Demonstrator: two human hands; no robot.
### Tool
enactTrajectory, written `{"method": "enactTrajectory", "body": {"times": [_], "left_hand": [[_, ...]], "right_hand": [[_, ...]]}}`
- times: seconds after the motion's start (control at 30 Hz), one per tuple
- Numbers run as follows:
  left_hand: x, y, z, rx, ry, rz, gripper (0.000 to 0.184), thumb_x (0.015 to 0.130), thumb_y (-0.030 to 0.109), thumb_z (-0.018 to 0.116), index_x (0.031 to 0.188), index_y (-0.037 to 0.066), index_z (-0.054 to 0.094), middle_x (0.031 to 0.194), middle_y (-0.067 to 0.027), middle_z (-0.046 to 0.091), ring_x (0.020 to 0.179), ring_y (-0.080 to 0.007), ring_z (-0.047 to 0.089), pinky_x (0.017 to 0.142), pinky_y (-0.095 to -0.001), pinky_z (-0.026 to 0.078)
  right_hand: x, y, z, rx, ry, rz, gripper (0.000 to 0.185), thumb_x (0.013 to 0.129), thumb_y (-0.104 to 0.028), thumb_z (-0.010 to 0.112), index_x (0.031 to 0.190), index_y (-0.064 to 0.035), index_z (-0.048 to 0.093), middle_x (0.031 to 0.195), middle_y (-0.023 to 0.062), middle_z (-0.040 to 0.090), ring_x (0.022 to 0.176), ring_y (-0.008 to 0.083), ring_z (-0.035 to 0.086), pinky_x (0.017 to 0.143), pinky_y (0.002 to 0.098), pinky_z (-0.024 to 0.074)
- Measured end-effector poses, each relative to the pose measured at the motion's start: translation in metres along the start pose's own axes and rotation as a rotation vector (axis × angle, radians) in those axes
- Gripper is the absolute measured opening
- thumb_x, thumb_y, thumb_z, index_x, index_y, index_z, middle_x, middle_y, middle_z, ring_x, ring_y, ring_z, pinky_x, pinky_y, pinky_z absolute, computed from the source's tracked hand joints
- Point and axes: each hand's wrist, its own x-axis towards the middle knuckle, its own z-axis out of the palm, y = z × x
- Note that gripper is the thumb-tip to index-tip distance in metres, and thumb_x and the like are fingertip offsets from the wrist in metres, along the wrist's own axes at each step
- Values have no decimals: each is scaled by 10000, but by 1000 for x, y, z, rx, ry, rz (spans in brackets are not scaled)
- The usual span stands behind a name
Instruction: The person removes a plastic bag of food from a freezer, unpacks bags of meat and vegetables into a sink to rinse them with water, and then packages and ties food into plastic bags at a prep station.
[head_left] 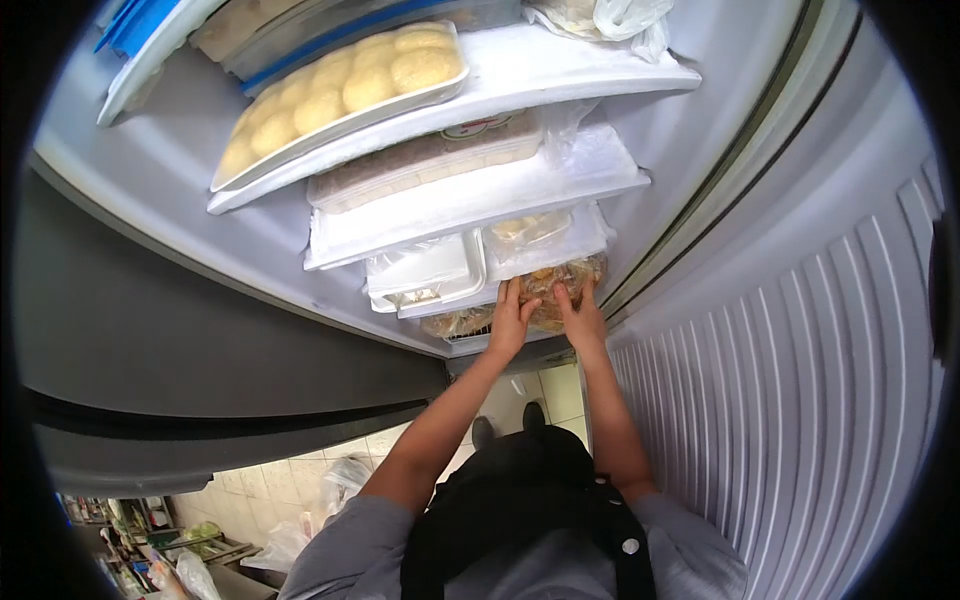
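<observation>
A clear plastic bag of brownish food [562, 285] sits at the bottom of the upright freezer, under the lowest shelf. My left hand [511, 322] is at the bag's left side, its fingers and thumb against the plastic. On the bag's front right, my right hand [582, 318] presses with bent fingers. Both hands grip the bag between them; some fingertips are hidden in its folds. A second bag of brownish food [458, 322] lies just left of my left hand. Above it, white foam trays [425, 272] in clear wrap rest on the lowest shelf.
Higher up are a tray of round yellowish dough pieces [345, 85], a clear-lidded pack [430, 160] and a white plastic bag [625, 18]. The ribbed door [770, 400] stands open at right. A dark panel [230, 300] is at left. Plastic bags [345, 480] lie on the tiled floor.
</observation>
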Motion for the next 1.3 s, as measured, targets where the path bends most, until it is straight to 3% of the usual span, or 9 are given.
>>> {"method": "enactTrajectory", "body": {"times": [0.03, 0.13, 0.2, 0.5, 0.57, 0.73, 1.13, 1.2, 1.3], "left_hand": [[-2, 0, 6, -1, 5, 5, 560, 838, 147, 594, 1299, -36, 334, 1215, -289, 457, 1104, -412, 465, 924, -382, 382], [-11, 3, 16, 132, 288, 51, 709, 840, 203, 619, 1377, -2, 203, 1163, -237, 518, 999, -376, 541, 853, -396, 433], [-19, 3, 15, -161, 59, -239, 815, 856, 228, 617, 1423, 46, 61, 1080, -207, 585, 915, -328, 596, 800, -369, 459], [-21, -19, 62, -384, 105, -311, 859, 894, 286, 559, 1428, 110, -91, 1097, -214, 593, 952, -284, 607, 794, -325, 466], [-22, -13, 63, -440, 127, -272, 843, 895, 278, 559, 1431, 108, -70, 1103, -214, 589, 957, -283, 604, 801, -324, 462], [-17, -23, 54, -357, 69, -270, 784, 893, 248, 562, 1434, 72, 22, 1098, -209, 590, 953, -269, 602, 803, -322, 460], [6, -22, 74, -330, 110, -366, 577, 862, 309, 597, 1200, -69, 320, 811, -154, 636, 677, -246, 619, 586, -353, 459], [3, -24, 67, -555, -36, -480, 713, 872, 296, 595, 1371, 45, 151, 1182, -123, 488, 978, -206, 544, 606, -297, 509], [-2, -10, 44, -641, 32, -359, 715, 870, 370, 584, 1318, -49, 217, 1081, -175, 561, 954, -226, 559, 746, -315, 458]], "right_hand": [[1, 0, -1, -339, 113, -88, 806, 857, -441, 554, 1437, -96, 114, 1303, 297, 385, 1113, 393, 490, 865, 410, 445], [-8, 0, 0, -116, 468, -520, 720, 862, -369, 564, 1402, -27, 233, 1362, 259, 328, 1279, 387, 298, 1055, 408, 234], [-1, 7, 9, -89, 382, -499, 655, 866, -306, 544, 1392, -34, 263, 1387, 253, 292, 1304, 372, 254, 1062, 408, 221], [53, 12, -15, -5, 25, -605, 486, 869, -173, 505, 1304, 2, 376, 1372, 209, 328, 1272, 372, 288, 1052, 389, 228], [49, 9, -23, 89, -86, -571, 483, 869, -178, 521, 1292, 8, 383, 1346, 203, 358, 1250, 374, 312, 1042, 386, 245], [4, 28, 21, 217, 485, -421, 714, 777, -213, 691, 1332, 33, 314, 1309, 232, 352, 1219, 366, 349, 1016, 388, 297], [74, 68, 12, 118, 132, -494, 636, 762, -124, 701, 1292, 6, 373, 1270, 161, 351, 1134, 272, 403, 969, 326, 350], [68, 61, 9, 96, 107, -453, 670, 756, -131, 702, 1316, -10, 353, 1290, 196, 346, 1178, 324, 372, 988, 368, 329], [32, 17, 11, 110, 269, -479, 694, 771, -135, 676, 1354, -28, 315, 1336, 233, 323, 1243, 382, 323, 1013, 415, 304]]}}
